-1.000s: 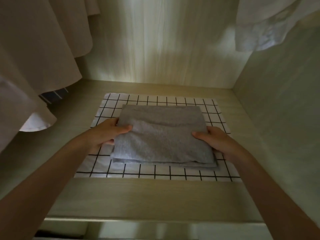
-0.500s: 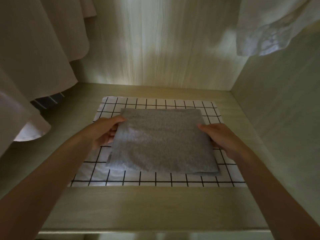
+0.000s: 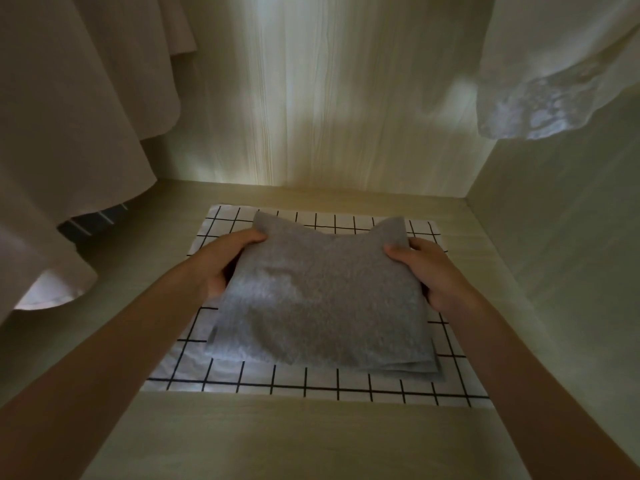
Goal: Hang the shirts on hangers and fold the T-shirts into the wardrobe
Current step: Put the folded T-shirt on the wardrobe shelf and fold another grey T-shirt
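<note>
Both hands have slid from the near sides of the folded grey knit T-shirt (image 3: 322, 299) up to its far corners, and those corners now stand lifted while the middle of the far edge sags between them.

From the head camera, the left hand (image 3: 225, 265) pinches the far left corner, thumb on top and fingers tucked under the cloth; the right hand (image 3: 429, 271) grasps the far right corner the same way. The T-shirt's near edge rests on a white sheet printed with a thin black grid (image 3: 311, 386), which lies flat on the pale wood-grain wardrobe shelf (image 3: 304, 438).

This looks like a final placing or straightening. To do it well, I would lower both corners together and evenly, keeping the cloth taut between them so the sag flattens out and the stacked layers at the near right corner stay aligned.

The grey fabric is soft and fuzzy. Smooth beige garments (image 3: 69, 116) hang at left; a white lace-edged garment (image 3: 554, 81) hangs at upper right.
</note>
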Demonstrator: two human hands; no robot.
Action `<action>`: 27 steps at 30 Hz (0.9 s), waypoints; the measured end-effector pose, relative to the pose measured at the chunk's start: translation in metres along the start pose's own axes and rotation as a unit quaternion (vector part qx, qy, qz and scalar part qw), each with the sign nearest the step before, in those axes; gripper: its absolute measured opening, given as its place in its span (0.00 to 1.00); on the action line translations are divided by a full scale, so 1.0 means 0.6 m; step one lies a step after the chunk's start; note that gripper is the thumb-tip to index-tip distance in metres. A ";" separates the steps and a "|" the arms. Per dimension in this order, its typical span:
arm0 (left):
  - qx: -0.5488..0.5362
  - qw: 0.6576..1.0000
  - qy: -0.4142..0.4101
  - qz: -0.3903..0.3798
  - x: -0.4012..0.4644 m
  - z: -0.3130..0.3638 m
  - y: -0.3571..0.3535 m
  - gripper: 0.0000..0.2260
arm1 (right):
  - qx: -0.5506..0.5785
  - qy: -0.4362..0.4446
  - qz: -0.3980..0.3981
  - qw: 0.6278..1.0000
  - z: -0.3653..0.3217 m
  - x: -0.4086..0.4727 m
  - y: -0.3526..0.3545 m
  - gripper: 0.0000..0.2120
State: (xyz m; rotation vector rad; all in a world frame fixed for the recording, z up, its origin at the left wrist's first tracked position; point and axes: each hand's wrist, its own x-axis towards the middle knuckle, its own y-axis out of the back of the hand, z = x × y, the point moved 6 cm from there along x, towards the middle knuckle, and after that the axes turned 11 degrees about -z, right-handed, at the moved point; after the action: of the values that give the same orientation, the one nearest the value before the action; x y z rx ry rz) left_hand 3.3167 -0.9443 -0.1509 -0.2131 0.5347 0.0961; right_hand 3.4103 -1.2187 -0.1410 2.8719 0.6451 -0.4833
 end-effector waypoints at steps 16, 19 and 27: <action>0.059 0.993 -0.089 0.047 0.040 -0.027 0.036 0.19 | -0.007 0.041 0.087 0.995 0.052 0.028 0.010 0.12; 0.042 0.996 -0.064 0.044 0.044 -0.025 0.038 0.19 | -0.021 0.048 0.102 0.993 0.056 0.029 0.012 0.13; 0.046 0.998 0.003 0.050 0.052 -0.023 0.032 0.20 | -0.084 0.053 0.112 0.989 0.059 0.035 0.015 0.14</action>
State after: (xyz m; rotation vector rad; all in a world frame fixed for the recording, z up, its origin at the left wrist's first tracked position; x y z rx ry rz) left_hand 3.3339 -0.9275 -0.1818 -0.0961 0.5539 0.1670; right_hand 3.4223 -1.2264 -0.1806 2.7777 0.3503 -0.2333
